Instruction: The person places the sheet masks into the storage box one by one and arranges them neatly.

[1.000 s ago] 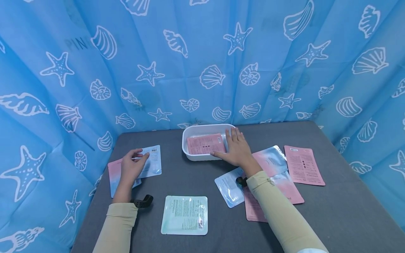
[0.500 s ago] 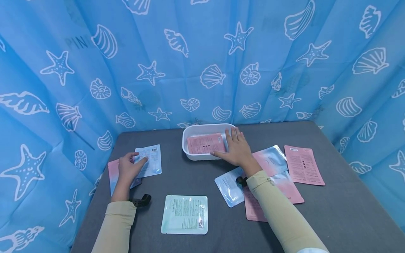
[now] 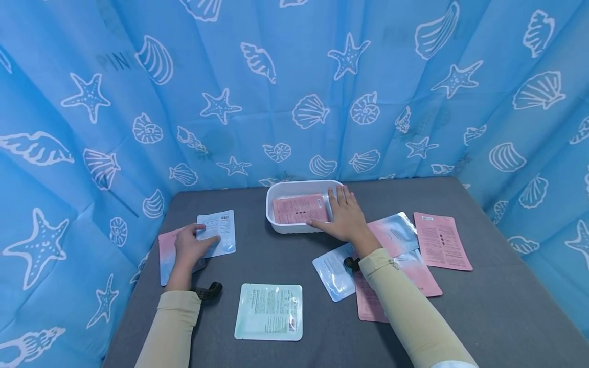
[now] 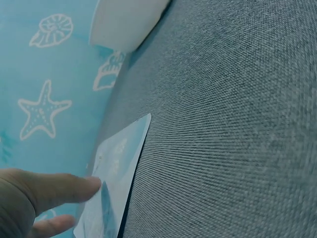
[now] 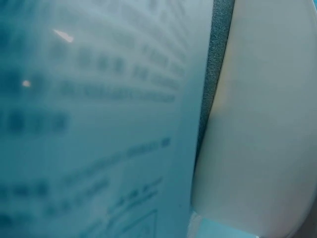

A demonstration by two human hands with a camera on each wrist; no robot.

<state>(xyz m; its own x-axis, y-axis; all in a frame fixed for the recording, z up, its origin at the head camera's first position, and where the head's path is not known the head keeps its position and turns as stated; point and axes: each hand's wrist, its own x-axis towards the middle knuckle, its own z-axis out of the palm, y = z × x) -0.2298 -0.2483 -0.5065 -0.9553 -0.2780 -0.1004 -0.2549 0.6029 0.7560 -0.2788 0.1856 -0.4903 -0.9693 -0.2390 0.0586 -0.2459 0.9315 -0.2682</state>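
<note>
Blue curtain (image 3: pixel 285 122) backs the tabletop (image 3: pixel 248 266). A pink packet (image 3: pixel 296 208) is in the white tub (image 3: pixel 291 229) by the back edge; a blue packet (image 3: pixel 226 232) near the left edge, a green packet (image 3: pixel 269 312) and a pile (image 3: pixel 394 233) lie outside. The left hand (image 3: pixel 189 245), grip parted and empty, is at the blue packet; the right hand (image 3: pixel 344 217) spreads at the tub's right end, holding nothing.

Faint "PIN" on curtain (image 3: pixel 257 125); packets' (image 3: pixel 269 312) print too small.
</note>
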